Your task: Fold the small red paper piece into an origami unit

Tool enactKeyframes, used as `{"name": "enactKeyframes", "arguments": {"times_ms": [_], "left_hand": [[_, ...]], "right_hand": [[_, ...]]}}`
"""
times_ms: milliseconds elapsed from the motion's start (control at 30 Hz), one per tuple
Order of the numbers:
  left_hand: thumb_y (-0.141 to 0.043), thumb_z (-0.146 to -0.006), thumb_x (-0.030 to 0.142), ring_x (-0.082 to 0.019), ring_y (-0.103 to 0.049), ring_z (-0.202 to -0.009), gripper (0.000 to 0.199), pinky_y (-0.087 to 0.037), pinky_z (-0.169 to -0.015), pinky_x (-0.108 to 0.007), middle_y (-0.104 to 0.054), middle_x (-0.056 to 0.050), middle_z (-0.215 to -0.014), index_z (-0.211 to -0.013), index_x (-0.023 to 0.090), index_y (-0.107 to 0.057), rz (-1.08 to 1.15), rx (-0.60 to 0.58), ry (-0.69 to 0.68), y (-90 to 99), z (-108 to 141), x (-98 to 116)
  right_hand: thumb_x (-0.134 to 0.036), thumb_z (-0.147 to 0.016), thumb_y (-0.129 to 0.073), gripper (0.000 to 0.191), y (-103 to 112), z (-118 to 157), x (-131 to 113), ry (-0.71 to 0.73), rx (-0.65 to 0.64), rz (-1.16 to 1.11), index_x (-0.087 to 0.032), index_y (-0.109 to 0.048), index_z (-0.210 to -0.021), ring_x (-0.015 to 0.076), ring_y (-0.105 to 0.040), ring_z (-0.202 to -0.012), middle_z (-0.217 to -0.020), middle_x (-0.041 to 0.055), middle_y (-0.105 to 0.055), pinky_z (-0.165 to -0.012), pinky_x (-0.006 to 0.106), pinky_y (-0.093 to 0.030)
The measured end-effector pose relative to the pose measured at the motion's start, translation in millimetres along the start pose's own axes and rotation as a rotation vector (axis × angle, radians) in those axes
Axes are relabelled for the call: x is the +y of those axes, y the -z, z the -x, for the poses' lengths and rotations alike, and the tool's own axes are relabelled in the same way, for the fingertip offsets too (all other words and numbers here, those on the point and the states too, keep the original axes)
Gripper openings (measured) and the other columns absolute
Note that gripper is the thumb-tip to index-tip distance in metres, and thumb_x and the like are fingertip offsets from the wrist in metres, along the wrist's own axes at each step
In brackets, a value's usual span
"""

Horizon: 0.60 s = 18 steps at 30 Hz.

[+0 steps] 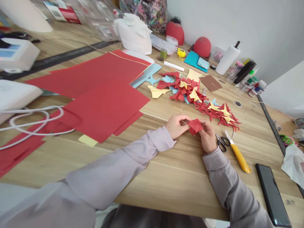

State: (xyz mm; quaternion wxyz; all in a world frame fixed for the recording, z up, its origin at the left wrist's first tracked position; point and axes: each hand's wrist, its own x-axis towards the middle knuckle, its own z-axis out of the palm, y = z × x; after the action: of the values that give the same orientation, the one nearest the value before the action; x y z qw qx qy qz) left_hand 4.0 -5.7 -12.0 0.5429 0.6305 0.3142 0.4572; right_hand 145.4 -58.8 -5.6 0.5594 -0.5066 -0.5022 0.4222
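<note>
No lettering can be read anywhere in view. Print is made out on a red-and-white printed card point(63, 12), and a blue panel is seen on a white plastic box point(17, 53), but both are too blurred. Small dark marks point(289, 202) on the pale wooden bench point(180, 177) are likewise illegible.

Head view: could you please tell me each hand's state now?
Left hand: closed on folded red paper.
Right hand: closed on the same folded red paper.

A craft workroom: along the wood-grain worktable point(180, 177) lie sheets of red paper point(99, 104), a heap of folded paper shapes point(190, 95), scissors point(222, 142), a yellow utility knife point(239, 156) and a paper towel roll point(228, 58).
</note>
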Motion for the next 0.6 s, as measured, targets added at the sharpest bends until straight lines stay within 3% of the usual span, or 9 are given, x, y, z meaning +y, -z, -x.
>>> {"name": "enactKeyframes", "arguments": {"times_ms": [333,600], "left_hand": [[-0.063,-0.069,0.018,-0.016,-0.061,-0.075,0.01,-0.049,-0.067,-0.028,-0.064,-0.009,-0.085,-0.076,0.014,-0.068,-0.189,0.041,-0.237,3.1,2.6,3.1],[-0.049,-0.075,0.013,-0.015,-0.059,-0.083,0.017,-0.048,-0.064,-0.023,-0.062,-0.008,-0.092,-0.084,0.015,-0.063,-0.232,0.0,-0.219,2.2,6.4,10.1]], "right_hand": [[-0.028,-0.071,-0.065,0.015,1.2,0.2,3.6,0.001,0.0,-0.007,-0.019,-0.06,-0.081,0.0091,-0.052,-0.052,-0.065,-0.0027,-0.059,-0.047,0.021,-0.043],[-0.032,-0.073,-0.065,0.017,-2.6,0.2,0.3,0.06,-0.011,0.057,-0.019,-0.058,-0.082,0.0088,-0.049,-0.051,-0.067,-0.0018,-0.059,-0.045,0.021,-0.041]]}}
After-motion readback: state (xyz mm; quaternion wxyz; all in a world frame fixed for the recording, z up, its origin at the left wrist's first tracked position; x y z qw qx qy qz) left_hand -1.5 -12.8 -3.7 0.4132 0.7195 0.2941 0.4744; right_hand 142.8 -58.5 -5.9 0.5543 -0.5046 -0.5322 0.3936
